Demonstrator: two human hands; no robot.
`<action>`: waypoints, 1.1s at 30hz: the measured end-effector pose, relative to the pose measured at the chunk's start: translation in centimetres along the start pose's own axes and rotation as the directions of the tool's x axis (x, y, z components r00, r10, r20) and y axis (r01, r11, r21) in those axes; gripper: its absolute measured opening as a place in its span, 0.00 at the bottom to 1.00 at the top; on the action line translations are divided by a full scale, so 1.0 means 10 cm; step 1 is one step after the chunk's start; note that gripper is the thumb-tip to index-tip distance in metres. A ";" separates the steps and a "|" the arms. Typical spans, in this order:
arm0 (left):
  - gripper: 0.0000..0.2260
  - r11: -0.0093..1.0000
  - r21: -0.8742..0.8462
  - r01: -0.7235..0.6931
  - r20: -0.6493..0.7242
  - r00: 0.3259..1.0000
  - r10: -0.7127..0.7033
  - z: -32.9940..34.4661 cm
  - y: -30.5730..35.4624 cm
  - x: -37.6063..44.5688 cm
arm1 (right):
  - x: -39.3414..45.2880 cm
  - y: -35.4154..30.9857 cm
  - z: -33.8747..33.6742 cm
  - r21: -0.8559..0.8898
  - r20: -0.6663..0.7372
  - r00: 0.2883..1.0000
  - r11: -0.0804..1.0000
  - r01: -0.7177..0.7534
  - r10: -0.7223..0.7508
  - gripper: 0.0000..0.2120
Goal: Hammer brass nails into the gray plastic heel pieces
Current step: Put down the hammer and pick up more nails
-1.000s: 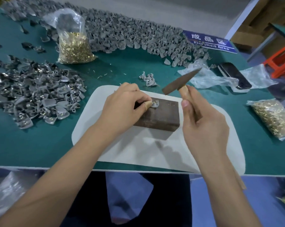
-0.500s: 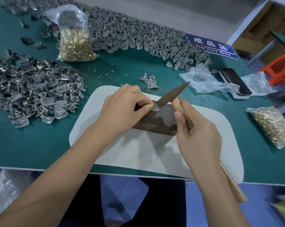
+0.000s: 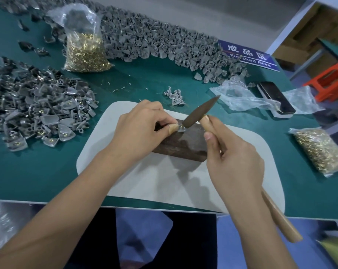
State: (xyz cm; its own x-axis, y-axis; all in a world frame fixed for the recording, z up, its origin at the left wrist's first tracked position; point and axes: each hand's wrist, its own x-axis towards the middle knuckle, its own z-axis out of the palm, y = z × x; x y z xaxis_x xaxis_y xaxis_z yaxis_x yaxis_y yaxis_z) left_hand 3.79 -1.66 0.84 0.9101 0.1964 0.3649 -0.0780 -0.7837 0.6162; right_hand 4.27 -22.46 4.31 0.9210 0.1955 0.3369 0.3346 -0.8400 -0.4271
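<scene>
- On the dark block [image 3: 183,144], head view: gray heel piece [image 3: 180,129] sits at the far-left top edge, brass nail [image 3: 181,126] standing in it.
- Left hand [image 3: 139,131] curled, pinching heel piece w/ taped thumb tip & forefinger; right hand [image 3: 236,164] wrapped tight round hammer [image 3: 195,115] handle, choked up near the head.
- Hammer face down on/just at the nail head; contact likely, can't tell for sure.
- To do well: short, square taps; keep nail upright; keep pinching fingers just beside, not under, the face; hold piece flat on block so no rocking.
- Vs 1 s ago: hammer then raised clear above block, now dropped onto nail; vs 0.5 s ago: about same low position.
- Left-hand pinch unchanged; block, white mat [image 3: 125,179] not shifted.
</scene>
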 end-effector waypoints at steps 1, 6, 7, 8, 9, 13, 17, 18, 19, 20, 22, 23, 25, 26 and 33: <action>0.01 1.000 -0.007 0.001 0.002 1.000 -0.001 0.01 0.01 0.00 | 0.01 0.00 -0.01 0.013 -0.038 0.999 1.000 -0.015 0.015 0.17; 0.01 1.000 -0.021 0.010 -0.002 1.000 -0.010 0.01 0.00 -0.01 | -0.01 -0.07 -0.02 -0.014 0.009 1.000 1.000 0.017 -0.017 0.18; 0.01 1.000 -0.028 0.013 -0.008 1.000 -0.014 0.01 0.00 -0.01 | 0.01 -0.07 -0.03 -0.068 0.042 0.999 0.997 0.036 -0.034 0.18; 0.02 0.999 -0.034 0.014 -0.009 1.000 -0.014 0.01 0.00 -0.01 | 0.02 -0.06 -0.04 -0.084 0.031 0.999 0.996 0.029 -0.026 0.18; 0.02 0.999 -0.040 0.014 -0.010 1.000 -0.015 0.02 0.01 -0.02 | 0.03 -0.05 -0.06 -0.056 -0.017 1.000 0.998 0.012 -0.013 0.17; 0.02 0.998 -0.051 0.023 -0.015 1.000 -0.024 0.02 0.01 -0.02 | 0.03 -0.07 -0.03 -0.024 0.009 1.000 1.000 0.017 -0.017 0.18; 0.02 0.998 -0.056 0.034 -0.016 0.999 -0.035 0.03 0.01 -0.02 | 0.05 -0.05 -0.05 0.014 -0.073 0.997 1.000 0.005 -0.004 0.17; 0.02 0.998 -0.057 0.035 -0.018 0.999 -0.036 0.03 0.01 -0.02 | 0.05 -0.05 -0.04 0.028 -0.068 0.998 1.000 -0.001 0.003 0.17; 0.02 0.998 -0.058 0.037 -0.023 0.999 -0.038 0.03 0.01 -0.03 | 0.04 -0.05 -0.04 0.000 -0.026 1.000 1.000 0.005 -0.005 0.17; 0.02 0.998 -0.058 0.038 -0.029 0.999 -0.040 0.04 0.01 -0.03 | 0.04 -0.05 -0.02 -0.040 0.021 1.000 0.999 0.020 -0.019 0.17; 0.02 0.998 -0.058 0.039 -0.033 0.999 -0.041 0.04 0.02 -0.03 | 0.04 -0.04 -0.02 -0.036 -0.001 1.000 0.999 0.004 -0.004 0.17; 0.02 0.997 -0.061 0.040 -0.032 0.999 -0.042 0.04 0.02 -0.04 | 0.04 -0.04 -0.03 0.019 -0.051 0.999 1.000 -0.018 0.019 0.17; 0.03 0.998 -0.058 0.034 -0.033 0.999 -0.036 0.03 0.01 -0.04 | 0.02 -0.06 -0.05 0.052 -0.053 0.999 0.999 -0.007 0.010 0.17; 0.02 0.998 -0.051 0.030 -0.035 0.999 -0.031 0.02 0.01 -0.04 | 0.00 -0.07 -0.04 0.007 -0.008 1.000 1.000 0.021 -0.021 0.17; 0.01 0.997 -0.069 0.026 -0.040 0.999 -0.029 0.04 0.00 -0.04 | 0.00 -0.13 -0.06 -0.016 0.003 0.999 0.999 0.034 -0.034 0.17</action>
State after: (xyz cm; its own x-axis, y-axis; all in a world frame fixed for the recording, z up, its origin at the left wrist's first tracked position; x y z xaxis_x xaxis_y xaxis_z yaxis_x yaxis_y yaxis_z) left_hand 3.62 -2.00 0.38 0.8948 0.2424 0.3749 -0.0823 -0.7357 0.6723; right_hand 3.75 -21.69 5.40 0.9098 0.2255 0.3484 0.3623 -0.8411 -0.4017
